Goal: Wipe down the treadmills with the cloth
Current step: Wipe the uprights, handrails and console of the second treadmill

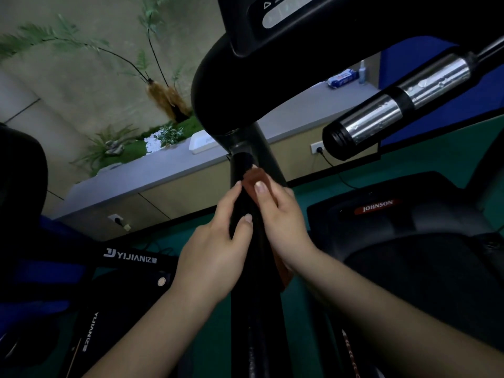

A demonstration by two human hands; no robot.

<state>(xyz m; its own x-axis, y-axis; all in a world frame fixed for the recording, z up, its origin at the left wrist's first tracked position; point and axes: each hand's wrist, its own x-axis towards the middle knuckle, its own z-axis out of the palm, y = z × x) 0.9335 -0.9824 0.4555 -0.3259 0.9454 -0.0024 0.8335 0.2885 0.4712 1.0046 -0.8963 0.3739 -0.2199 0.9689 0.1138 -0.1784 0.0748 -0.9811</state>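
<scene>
A black treadmill upright post (pixel 253 309) runs from the bottom of the view up to the console housing (pixel 226 85). My left hand (pixel 218 246) wraps around the post from the left, fingers and thumb closed on it. On the post's right side, my right hand (pixel 281 214) presses a reddish-brown cloth (pixel 252 178) against it. The cloth's upper edge shows above my fingers and its lower end (pixel 283 274) hangs below my wrist. A handlebar with silver grip sensors (pixel 395 105) sticks out at the upper right.
The Johnson treadmill's black motor cover (pixel 409 227) lies at the right on the green floor (pixel 436 162). A Yijian machine (pixel 122 257) stands at the left. A grey ledge (pixel 163 170) with artificial plants (pixel 169 102), a wipes pack (pixel 342 78) and wall sockets runs behind.
</scene>
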